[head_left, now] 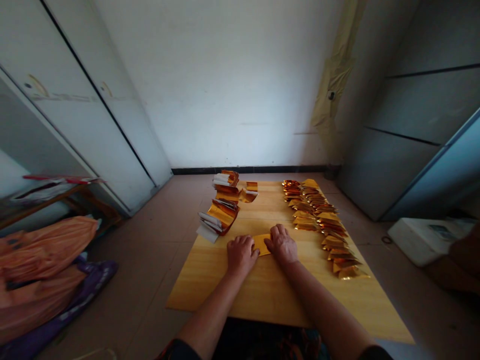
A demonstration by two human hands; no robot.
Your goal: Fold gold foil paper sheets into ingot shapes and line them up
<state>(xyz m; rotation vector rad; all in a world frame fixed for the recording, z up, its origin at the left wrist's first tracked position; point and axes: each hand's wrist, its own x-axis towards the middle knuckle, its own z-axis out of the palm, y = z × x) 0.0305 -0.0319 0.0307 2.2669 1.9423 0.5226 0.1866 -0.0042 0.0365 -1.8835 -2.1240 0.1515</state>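
A small gold paper point(261, 244) (shiny, yellow) lies pressed between the curled left hand point(242, 255) and flat-open right hand point(282, 245) on the wooden desk point(270, 295), tiled floor point(150, 250) around.

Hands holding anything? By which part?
Gold paper sheet, pinned flat on the board: left hand on its left end, right hand on its right end. Pinching cannot be told.

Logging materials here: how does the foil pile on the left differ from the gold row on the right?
The pile of foil sheets is loosely curled and shows white backs; the row of folded gold pieces shows only gold. The pile sits in clumps; the row runs in one overlapping line. Both are shiny foil on the wooden board.
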